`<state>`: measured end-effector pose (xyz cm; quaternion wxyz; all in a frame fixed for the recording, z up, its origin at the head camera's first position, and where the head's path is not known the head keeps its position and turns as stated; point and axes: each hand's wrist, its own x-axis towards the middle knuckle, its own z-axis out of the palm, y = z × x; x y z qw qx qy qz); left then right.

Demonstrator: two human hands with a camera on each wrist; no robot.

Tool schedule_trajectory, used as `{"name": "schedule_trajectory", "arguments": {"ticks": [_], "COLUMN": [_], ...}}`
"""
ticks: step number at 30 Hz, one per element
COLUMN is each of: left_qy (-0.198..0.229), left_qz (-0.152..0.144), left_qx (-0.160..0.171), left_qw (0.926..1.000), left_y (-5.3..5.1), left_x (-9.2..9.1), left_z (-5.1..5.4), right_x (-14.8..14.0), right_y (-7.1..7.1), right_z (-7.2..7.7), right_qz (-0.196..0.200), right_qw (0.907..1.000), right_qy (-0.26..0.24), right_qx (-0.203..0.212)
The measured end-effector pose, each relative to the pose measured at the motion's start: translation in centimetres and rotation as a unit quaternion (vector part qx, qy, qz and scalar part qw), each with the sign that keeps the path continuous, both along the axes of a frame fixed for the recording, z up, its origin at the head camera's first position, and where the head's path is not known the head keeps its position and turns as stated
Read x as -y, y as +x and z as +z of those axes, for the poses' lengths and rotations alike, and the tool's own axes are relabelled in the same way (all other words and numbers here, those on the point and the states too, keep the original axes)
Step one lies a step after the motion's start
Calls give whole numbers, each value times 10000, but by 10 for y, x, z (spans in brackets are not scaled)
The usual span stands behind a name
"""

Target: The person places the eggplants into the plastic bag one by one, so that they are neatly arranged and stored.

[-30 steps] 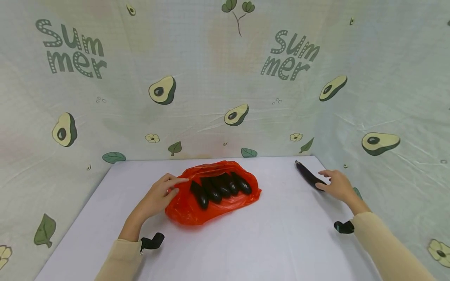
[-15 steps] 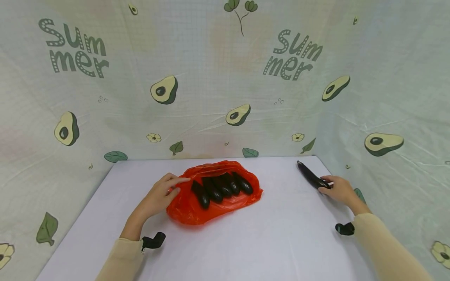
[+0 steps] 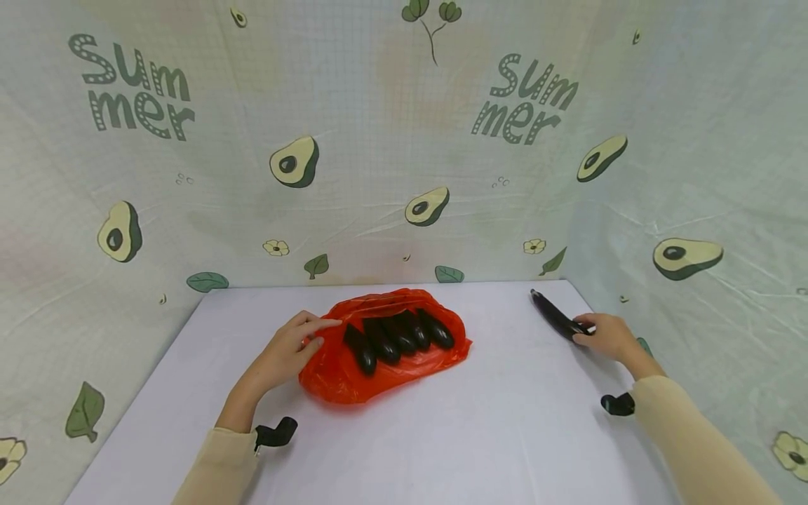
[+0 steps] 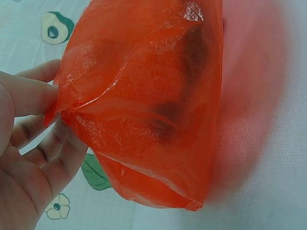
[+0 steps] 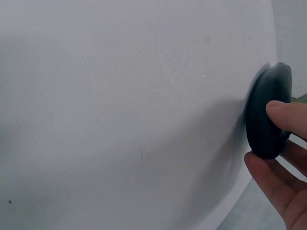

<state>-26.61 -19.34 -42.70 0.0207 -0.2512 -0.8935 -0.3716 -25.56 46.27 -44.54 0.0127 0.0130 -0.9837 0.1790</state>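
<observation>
My left hand [image 3: 289, 354] pinches the left edge of a red plastic bag [image 3: 334, 386] between thumb and fingers, as the left wrist view shows at the bag's gathered rim [image 4: 72, 112]. Several dark, glossy eggplants [image 3: 360, 349] lie side by side in the bag's opening. Over at the right, my right hand [image 3: 611, 338] grips the near end of a separate long eggplant [image 3: 550, 313], whose stem end points away to the far left. In the right wrist view the thumb [image 5: 283, 115] lies on top of that eggplant [image 5: 268, 120], with fingers around its lower side.
A white table [image 3: 442, 435] bears everything. Printed cloth [image 3: 353, 140] hangs behind it and along both sides; the right side stands close beside my right hand. Black wrist mounts [image 3: 275, 433] jut inward from both sleeves.
The right hand has lowered onto the lone eggplant's near end and closed its fingers around it. My left hand keeps its hold on the bag, which has not moved.
</observation>
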Motion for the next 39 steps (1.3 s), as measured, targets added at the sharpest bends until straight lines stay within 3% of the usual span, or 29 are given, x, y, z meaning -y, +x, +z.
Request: {"name": "schedule_trajectory", "arguments": {"ticks": [11, 18, 25, 32, 39], "left_qy": [-16, -27, -47, -20, 15], "left_qz": [-24, -19, -11, -33, -49], "left_qx": [-11, 39, 8, 10, -15], "left_qw": [10000, 10000, 10000, 10000, 10000], "left_y": [-1, 0, -1, -1, -1], "left_x": [-1, -2, -1, -1, -3], "left_z": [-3, -1, -3, -4, -3], "right_x": [10, 36, 68, 93, 120], "right_y": [6, 14, 29, 39, 45], "right_z": [6, 30, 55, 68, 78], "right_qz": [108, 442, 791, 1106, 1658], "right_qw": [9998, 9977, 9945, 9902, 9802], "right_qy": [27, -17, -271, -490, -740], "right_qx": [-151, -517, -626, -702, -788]}}
